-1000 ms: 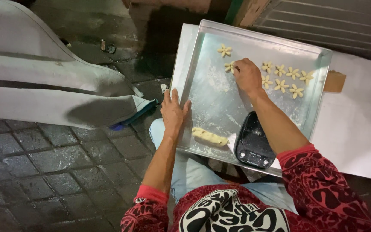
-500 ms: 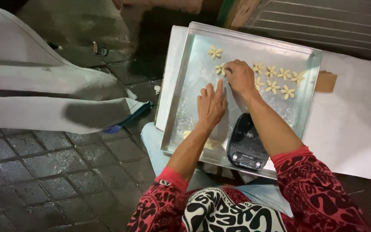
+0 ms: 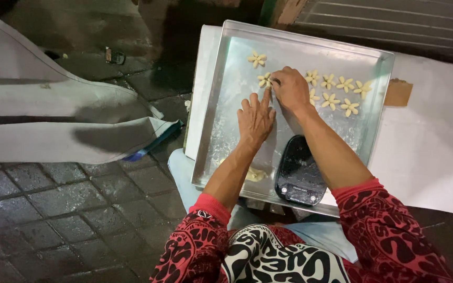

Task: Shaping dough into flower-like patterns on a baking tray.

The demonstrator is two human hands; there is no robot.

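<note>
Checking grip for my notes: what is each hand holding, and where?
Neither clearly holds anything: right hand fingertips and left hand forefinger touch a flower-shaped dough piece on the tray.

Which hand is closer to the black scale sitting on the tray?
Right. The right hand works a flower-shaped dough piece up the tray, its forearm passing right beside the black scale; the left hand lies farther left.

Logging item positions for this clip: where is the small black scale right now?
In the head view, the black scale lies inside the metal tray, at its near edge, right of the dough lump and between the person's forearms.
</note>
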